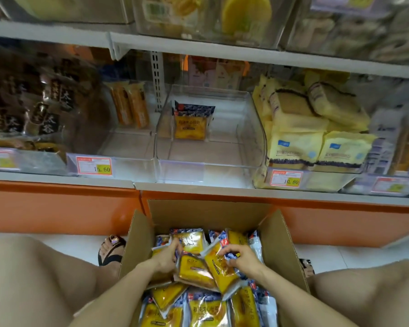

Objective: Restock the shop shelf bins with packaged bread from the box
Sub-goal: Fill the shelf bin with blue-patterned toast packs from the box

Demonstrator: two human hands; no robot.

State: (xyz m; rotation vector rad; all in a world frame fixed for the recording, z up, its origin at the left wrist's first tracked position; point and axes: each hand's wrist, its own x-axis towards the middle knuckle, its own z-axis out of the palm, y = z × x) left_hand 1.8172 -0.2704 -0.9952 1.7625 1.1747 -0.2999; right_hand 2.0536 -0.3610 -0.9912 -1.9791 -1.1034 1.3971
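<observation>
A price tag (95, 166) on a clear bin (128, 147) reads 15.60. A second tag (286, 179), below pale yellow packs (295, 147), reads 10.80. Dark packets (45, 109) at far left carry white characters 太谷. Print on the bread packs (207, 312) in the box (283, 244) is too blurred to read.

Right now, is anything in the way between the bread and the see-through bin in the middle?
No, nothing visible. The left hand and right hand grip bread packets in the open box; the clear bin above is open-topped and mostly bare.
</observation>
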